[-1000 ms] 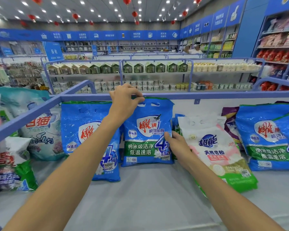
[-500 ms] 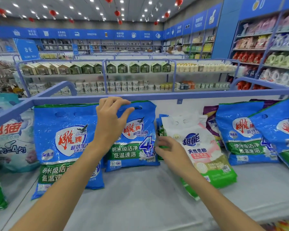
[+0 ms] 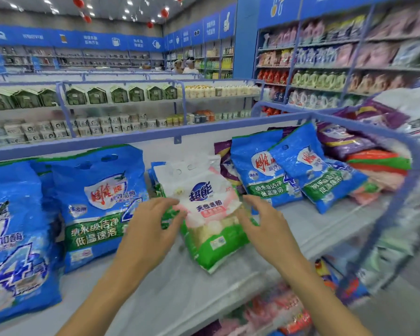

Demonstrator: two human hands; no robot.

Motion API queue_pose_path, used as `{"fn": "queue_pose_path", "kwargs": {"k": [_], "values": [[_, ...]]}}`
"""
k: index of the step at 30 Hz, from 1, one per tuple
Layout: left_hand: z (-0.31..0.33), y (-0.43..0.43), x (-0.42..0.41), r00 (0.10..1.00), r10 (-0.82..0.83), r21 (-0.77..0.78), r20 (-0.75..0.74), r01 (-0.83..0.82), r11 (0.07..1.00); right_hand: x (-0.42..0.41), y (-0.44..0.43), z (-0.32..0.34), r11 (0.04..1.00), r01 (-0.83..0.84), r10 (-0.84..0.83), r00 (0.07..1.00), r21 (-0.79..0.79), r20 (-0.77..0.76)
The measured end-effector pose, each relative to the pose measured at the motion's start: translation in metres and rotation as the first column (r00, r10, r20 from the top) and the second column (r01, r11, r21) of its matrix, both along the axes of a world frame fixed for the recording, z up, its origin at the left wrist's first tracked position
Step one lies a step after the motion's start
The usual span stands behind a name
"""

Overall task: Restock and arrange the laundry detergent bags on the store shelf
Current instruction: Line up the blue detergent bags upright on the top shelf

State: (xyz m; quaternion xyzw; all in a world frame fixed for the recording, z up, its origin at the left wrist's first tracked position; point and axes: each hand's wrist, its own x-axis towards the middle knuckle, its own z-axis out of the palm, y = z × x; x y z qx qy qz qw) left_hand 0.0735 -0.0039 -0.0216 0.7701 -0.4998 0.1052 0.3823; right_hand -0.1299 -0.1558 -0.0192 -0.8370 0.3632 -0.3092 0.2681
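Both hands at white-and-green detergent bag [image 3: 205,190], mid shelf [image 3: 180,294], which leans back tilted, top toward the blue rail [image 3: 131,139], bottom edge on the shelf surface. Left hand [image 3: 153,229] at the bag's left side, fingers [image 3: 170,204] spread and only lightly bent, tips touching the bag's left edge, not wrapped round it. Right hand [image 3: 267,229] at the bag's right side, fingers [image 3: 249,201] also fairly straight, tips against the right edge, no closed grip visible. Frame motion-blurred, so exact thumb contact unclear.

Large blue detergent bag [image 3: 100,204] stands just left of the white one, leaning on the back panel. Another blue bag [image 3: 12,238] further left, nearer the camera, partly cut by the frame edge. Right of the white bag: two blue bags [image 3: 262,173] side by side, overlapping, tilted. Purple bags [image 3: 342,139] behind and right of them, with a red and green pack [image 3: 378,161] lying flat beside.

Lower shelf packs [image 3: 284,309] visible below, too blurred to identify. Two people [image 3: 184,66] stand far back in the aisle
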Motion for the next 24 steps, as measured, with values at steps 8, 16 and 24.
{"fn": "queue_pose_path", "kwargs": {"k": [8,16,24], "values": [[-0.018,-0.085,-0.071,1.0,0.019,0.106,0.012,-0.021,0.994,-0.061,-0.099,-0.012,0.999,-0.015,0.008,0.973,-0.03,-0.23],[-0.018,-0.173,-0.102,0.996,0.093,0.189,-0.01,-0.09,0.978,-0.067,-0.18,0.002,0.999,-0.03,0.016,0.942,-0.035,-0.335],[-0.011,-0.263,-0.096,0.966,0.238,0.315,-0.102,-0.196,0.929,-0.038,-0.218,-0.01,0.997,0.071,-0.052,0.937,0.042,-0.345]]}}
